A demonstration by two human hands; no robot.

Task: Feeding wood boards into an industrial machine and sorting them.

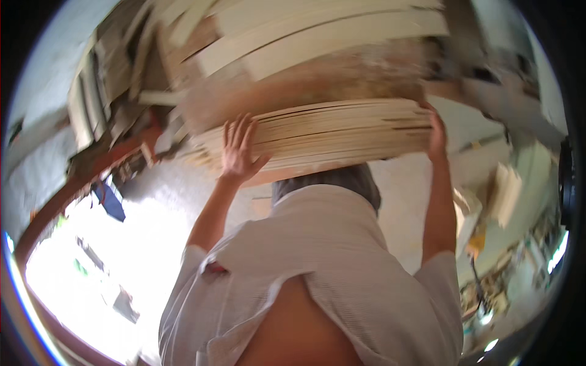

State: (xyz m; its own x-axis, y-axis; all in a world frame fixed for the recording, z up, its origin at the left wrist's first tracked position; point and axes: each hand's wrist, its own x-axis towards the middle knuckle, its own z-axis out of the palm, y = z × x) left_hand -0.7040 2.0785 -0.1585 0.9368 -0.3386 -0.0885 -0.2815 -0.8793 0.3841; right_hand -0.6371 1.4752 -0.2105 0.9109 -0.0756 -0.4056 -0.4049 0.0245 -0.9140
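Observation:
A thick stack of thin pale wooden slats (342,131) lies crosswise in front of my body, its layered edges facing me. My left hand (240,149) rests flat against the stack near its left end, fingers spread and thumb pointing right. At the opposite end, my right hand (436,135) presses along the stack's end, with its fingertips bent over the upper corner. The undersides of the fingers on both hands are hidden. Directly beyond the stack is a reddish-brown worn surface (293,90), slightly blurred.
Long pale boards (342,36) lie at the far side. More planks lean at the far left, above a rusty red metal bar (91,177). To the right are light wood pieces (506,192) and a yellow-handled object (476,243). Bright light washes out the left floor.

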